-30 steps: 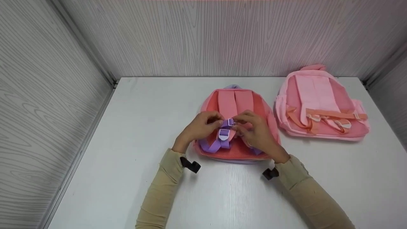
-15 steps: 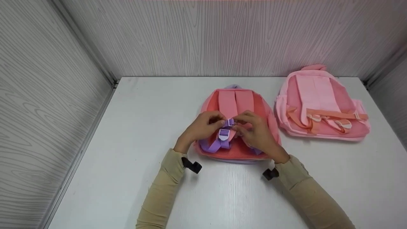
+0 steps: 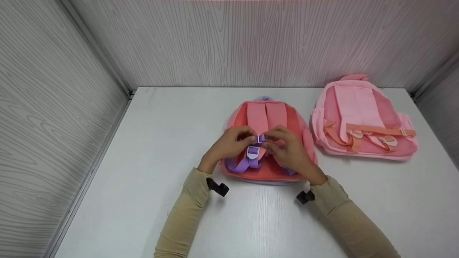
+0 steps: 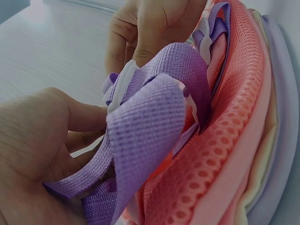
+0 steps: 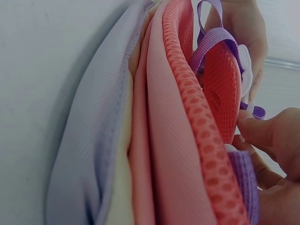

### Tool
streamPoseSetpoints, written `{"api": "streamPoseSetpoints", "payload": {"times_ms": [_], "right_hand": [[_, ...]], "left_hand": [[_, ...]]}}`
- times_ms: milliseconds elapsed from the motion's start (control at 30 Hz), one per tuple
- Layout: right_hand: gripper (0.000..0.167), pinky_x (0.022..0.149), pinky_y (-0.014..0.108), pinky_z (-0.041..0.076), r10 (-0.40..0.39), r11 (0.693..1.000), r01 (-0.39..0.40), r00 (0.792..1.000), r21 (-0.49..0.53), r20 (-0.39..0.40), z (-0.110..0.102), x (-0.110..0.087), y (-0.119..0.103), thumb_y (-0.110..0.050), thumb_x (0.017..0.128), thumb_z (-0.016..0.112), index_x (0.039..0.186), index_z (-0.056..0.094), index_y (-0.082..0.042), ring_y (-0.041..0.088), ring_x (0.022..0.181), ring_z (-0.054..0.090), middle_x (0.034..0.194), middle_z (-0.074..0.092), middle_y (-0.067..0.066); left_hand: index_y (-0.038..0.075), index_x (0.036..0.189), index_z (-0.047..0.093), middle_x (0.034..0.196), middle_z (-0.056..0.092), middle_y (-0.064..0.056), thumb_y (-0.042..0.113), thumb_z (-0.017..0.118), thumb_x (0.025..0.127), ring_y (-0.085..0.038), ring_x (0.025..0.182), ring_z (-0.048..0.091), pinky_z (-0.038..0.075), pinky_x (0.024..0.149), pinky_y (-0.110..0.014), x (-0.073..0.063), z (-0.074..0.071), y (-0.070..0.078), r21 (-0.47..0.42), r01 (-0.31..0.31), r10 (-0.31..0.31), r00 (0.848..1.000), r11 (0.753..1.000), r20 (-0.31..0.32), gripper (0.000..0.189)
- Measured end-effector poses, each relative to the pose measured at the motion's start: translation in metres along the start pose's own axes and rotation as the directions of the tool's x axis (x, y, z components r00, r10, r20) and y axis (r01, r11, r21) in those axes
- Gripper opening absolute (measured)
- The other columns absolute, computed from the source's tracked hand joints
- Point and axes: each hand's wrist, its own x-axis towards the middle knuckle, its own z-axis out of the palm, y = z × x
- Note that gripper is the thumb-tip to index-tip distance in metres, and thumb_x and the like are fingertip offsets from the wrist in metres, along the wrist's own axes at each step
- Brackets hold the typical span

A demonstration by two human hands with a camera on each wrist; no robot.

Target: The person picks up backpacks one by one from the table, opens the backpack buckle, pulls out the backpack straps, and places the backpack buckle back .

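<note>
A coral backpack (image 3: 274,175) with purple webbing lies with its shoulder straps (image 3: 257,118) facing up. Over its middle, my left hand (image 3: 231,142) pinches purple webbing at a small white slide buckle (image 3: 260,138), thumb against the buckle's edge in the left wrist view. From the other side, my right hand (image 3: 288,148) pinches the same piece between thumb and fingers. A loop of purple webbing (image 4: 147,136) stands up beside my left hand (image 4: 37,145). Just below the fingers, a white strap adjuster (image 3: 252,153) hangs on one shoulder strap.
To the right lies a pink backpack (image 3: 358,104), straps up, with an orange strap (image 3: 376,128) across it. Both bags are on a white table (image 3: 172,118), with a wood-grain panel (image 3: 229,43) behind and another at the left.
My left hand has shifted slightly to the right, and the small buckle has edged right with it. My right hand stays nearly in place. Both backpacks lie as before.
</note>
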Motion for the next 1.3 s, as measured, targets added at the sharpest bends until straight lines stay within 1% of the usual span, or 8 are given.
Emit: {"api": "streamPoseSetpoints", "payload": {"times_ms": [167,367,500,733,900,1033,1133,1300], "right_hand": [[0.025,0.087,0.045,0.062,-0.029,0.999,0.029,1.000,-0.030,-0.005,0.002,-0.001,0.000,-0.005,0.094,0.081,0.118,0.080,-0.004,0.025,0.098,0.071,0.106,0.073,0.012],[0.023,0.088,0.046,0.062,-0.002,1.000,0.002,1.000,-0.026,-0.004,0.002,-0.001,-0.001,-0.003,0.096,0.078,0.119,0.080,-0.005,0.025,0.100,0.071,0.106,0.072,0.011],[0.024,0.088,0.046,0.061,0.005,1.000,-0.005,1.000,-0.007,-0.004,0.002,-0.001,-0.001,-0.005,0.095,0.079,0.120,0.080,-0.006,0.024,0.099,0.070,0.107,0.072,0.010],[0.023,0.088,0.045,0.062,0.003,1.000,-0.002,1.000,0.022,-0.006,0.002,0.000,0.000,-0.006,0.096,0.079,0.119,0.080,-0.005,0.021,0.098,0.070,0.106,0.072,0.010],[0.023,0.088,0.044,0.063,0.002,1.000,-0.002,1.000,0.029,-0.004,0.001,0.000,0.001,-0.005,0.096,0.079,0.119,0.080,-0.005,0.020,0.098,0.070,0.106,0.072,0.010],[0.023,0.091,0.044,0.061,-0.003,0.999,0.003,1.000,0.035,-0.016,0.000,0.000,0.001,-0.005,0.096,0.079,0.119,0.080,-0.005,0.022,0.101,0.070,0.108,0.073,0.010],[0.023,0.093,0.044,0.059,0.007,0.999,-0.007,1.000,0.033,-0.021,-0.002,0.000,0.000,-0.005,0.096,0.078,0.119,0.080,-0.005,0.023,0.103,0.070,0.110,0.073,0.010],[0.022,0.093,0.044,0.058,0.014,1.000,-0.014,1.000,0.021,-0.010,-0.004,0.001,-0.002,-0.006,0.098,0.076,0.120,0.080,-0.005,0.022,0.103,0.069,0.111,0.073,0.011]], "left_hand": [[0.010,0.116,0.075,0.104,0.069,-0.001,0.018,0.061,0.110,-0.014,0.092,0.058,0.049,0.083,-0.030,0.000,0.002,0.002,-0.016,0.011,-0.010,1.000,1.000,0.007,0.017],[0.011,0.117,0.075,0.106,0.070,-0.001,0.018,0.060,0.109,-0.014,0.094,0.059,0.050,0.085,-0.030,0.000,0.004,0.003,-0.012,0.016,-0.016,1.000,1.000,0.000,0.018],[0.010,0.118,0.074,0.107,0.070,-0.002,0.019,0.060,0.110,-0.014,0.095,0.060,0.050,0.085,-0.031,-0.001,0.003,0.004,-0.008,0.016,-0.016,1.000,1.000,0.001,0.019],[0.012,0.124,0.073,0.109,0.069,-0.003,0.024,0.061,0.110,-0.016,0.096,0.058,0.049,0.087,-0.032,-0.003,-0.002,0.004,0.005,0.019,-0.019,0.999,1.000,0.026,0.022],[0.011,0.126,0.072,0.116,0.072,-0.004,0.024,0.062,0.109,-0.016,0.102,0.064,0.053,0.094,-0.034,-0.004,-0.007,0.003,0.025,0.011,-0.012,0.998,1.000,0.055,0.023],[0.009,0.124,0.072,0.117,0.073,-0.006,0.022,0.063,0.108,-0.018,0.106,0.066,0.055,0.098,-0.038,-0.005,-0.012,0.004,0.026,0.008,-0.010,0.997,1.000,0.073,0.022],[0.008,0.122,0.073,0.115,0.073,-0.006,0.021,0.064,0.108,-0.018,0.105,0.067,0.054,0.097,-0.038,-0.006,-0.015,0.005,0.022,0.009,-0.011,0.997,1.000,0.074,0.021],[0.009,0.120,0.074,0.114,0.074,-0.005,0.019,0.065,0.107,-0.017,0.104,0.066,0.053,0.096,-0.037,-0.006,-0.018,0.004,0.021,0.018,-0.019,0.998,1.000,0.052,0.019]]}}
